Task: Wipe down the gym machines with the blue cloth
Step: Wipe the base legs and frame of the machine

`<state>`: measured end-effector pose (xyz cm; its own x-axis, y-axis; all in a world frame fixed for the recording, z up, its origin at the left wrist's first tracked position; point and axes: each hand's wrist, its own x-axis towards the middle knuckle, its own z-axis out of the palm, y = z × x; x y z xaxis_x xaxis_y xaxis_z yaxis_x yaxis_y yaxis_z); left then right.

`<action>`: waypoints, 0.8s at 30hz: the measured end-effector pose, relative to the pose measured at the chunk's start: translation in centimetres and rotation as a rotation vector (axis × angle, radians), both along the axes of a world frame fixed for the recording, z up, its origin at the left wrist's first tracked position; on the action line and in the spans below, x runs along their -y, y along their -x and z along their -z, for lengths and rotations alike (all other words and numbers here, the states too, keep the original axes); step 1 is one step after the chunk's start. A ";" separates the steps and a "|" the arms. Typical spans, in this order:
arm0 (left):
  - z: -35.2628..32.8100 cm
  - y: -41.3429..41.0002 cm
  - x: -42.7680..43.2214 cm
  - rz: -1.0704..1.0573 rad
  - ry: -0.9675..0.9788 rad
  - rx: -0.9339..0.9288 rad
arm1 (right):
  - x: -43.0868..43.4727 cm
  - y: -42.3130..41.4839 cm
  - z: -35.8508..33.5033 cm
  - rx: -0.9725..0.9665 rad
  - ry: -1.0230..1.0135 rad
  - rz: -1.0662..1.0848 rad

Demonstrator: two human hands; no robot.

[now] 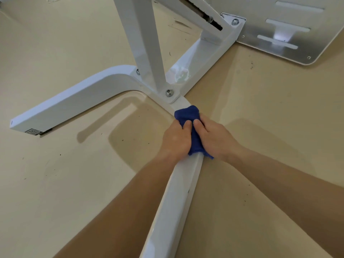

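Grip: the left hand (176,140) and the right hand (216,140) are both curling around the blue cloth (188,113). The thumbs are lying side by side on top and the fingers are wrapping down either flank, so the cloth is being pinched against the white base rail (178,202) from both sides. The cloth is sitting over the rail like a saddle, just short of the bolted joint plate (170,94), where the upright post (141,43) and the curved foot (74,97) are meeting the rail. Step in hand, as judged: wiping along this low rail, with the cloth at the end nearest the joint. The next move is probably calling for a slide back along the rail toward the body, or for working round the bolt head and plate edges; either way, even pressure on both flanks is needed so the cloth is not bunching. The cloth is looking deep blue, thick and soft-napped, gathered in folds, with a corner poking out under the right palm; whether it is damp I cannot tell. Beyond the joint, the far rail (202,51) is showing a streaky patch, either wet film or glare. A slotted metal plate (290,28) is lying past it on the tan floor (74,183), which is carrying dark specks.
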<state>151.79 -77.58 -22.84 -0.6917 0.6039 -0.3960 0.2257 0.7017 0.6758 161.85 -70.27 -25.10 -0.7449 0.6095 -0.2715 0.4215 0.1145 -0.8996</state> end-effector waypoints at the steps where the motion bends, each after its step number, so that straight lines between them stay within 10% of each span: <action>1: 0.1 0.2 -0.4 -0.008 -0.003 -0.019 | -0.1 0.4 0.1 0.001 -0.022 0.006; 24: -2.1 2.2 -1.2 -0.027 0.003 -0.276 | -3.5 3.3 -1.7 -0.094 -0.247 0.151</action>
<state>149.62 -76.35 -20.76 -0.7895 0.5831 -0.1917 0.3824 0.7115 0.5895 158.59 -66.77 -23.35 -0.6553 0.7546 -0.0355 0.3670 0.2769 -0.8881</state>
